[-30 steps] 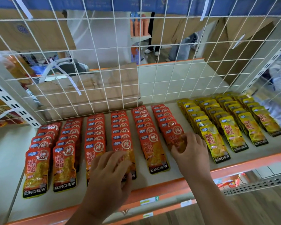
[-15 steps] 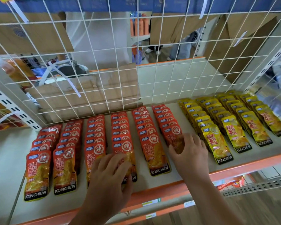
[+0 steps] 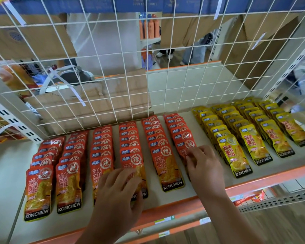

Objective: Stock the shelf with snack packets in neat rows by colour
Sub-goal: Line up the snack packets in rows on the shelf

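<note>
Left hand (image 3: 115, 199) flat, fingers spread loose over front packets of third and fourth red rows | right hand (image 3: 205, 167) fingertips bent onto sixth red row's front packet (pinch or press: cannot tell) | red packets (image 3: 70, 184) six rows left, yellow packets (image 3: 253, 143) right, on shelf (image 3: 5, 182) | wire grid (image 3: 113, 67) behind

The left hand (image 3: 116, 196) covers the lower parts of the front red packets (image 3: 132, 160) in the third and fourth rows, and the right hand (image 3: 205, 166) hides most of the sixth row's front packet, so its grip cannot be told. Behind each front packet only top strips show; the far yellow packets (image 3: 250, 106) are blurred, and both forearms (image 3: 225, 213) run off the bottom edge.
</note>
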A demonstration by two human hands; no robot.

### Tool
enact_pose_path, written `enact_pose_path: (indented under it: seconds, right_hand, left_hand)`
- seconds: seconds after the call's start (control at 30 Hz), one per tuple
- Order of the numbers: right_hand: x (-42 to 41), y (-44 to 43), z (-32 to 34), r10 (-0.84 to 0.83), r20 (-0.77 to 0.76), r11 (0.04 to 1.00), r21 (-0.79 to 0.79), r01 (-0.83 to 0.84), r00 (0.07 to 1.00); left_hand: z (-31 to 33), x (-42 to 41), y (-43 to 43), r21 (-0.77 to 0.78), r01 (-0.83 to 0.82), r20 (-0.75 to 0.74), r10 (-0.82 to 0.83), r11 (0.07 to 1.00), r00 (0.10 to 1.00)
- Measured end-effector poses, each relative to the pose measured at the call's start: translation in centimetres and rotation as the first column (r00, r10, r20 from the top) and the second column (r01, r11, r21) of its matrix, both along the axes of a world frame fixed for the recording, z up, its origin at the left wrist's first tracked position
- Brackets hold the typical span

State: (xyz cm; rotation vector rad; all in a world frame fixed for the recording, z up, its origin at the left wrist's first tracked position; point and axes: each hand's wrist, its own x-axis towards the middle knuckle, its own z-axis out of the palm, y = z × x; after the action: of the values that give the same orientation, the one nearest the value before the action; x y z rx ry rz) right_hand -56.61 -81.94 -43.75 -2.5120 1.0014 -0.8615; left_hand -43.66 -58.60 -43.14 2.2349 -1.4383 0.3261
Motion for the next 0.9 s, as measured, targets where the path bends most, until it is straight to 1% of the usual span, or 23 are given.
enact_pose_path:
  seconds: [0.17,0.47,0.73,0.9]
  right_hand:
    - [0.13,-0.05,0.12,0.001,-0.005,1.0,-0.001,-0.001,1.0]
    - [0.25,-0.05,-0.05,-0.007,-0.057,1.0,-0.026,0.005,0.998]
    - [0.62,-0.26,0.02,-0.005,-0.099,1.0,0.011,0.006,0.995]
    - [0.65,-0.37,-0.19,-0.006,-0.16,1.0,-0.003,0.005,0.987]
  left_hand:
    - [-0.03,0.06,0.03,0.006,0.004,-0.009,-0.003,1.0,1.0]
    - [-0.06,0.06,0.07,-0.013,0.015,-0.014,-0.015,1.0,1.0]
    - [-0.09,-0.04,0.07,-0.024,0.009,-0.009,-0.009,1.0,1.0]
    - [-0.2,0.01,0.11,-0.013,0.004,-0.014,-0.004,1.0,1.0]
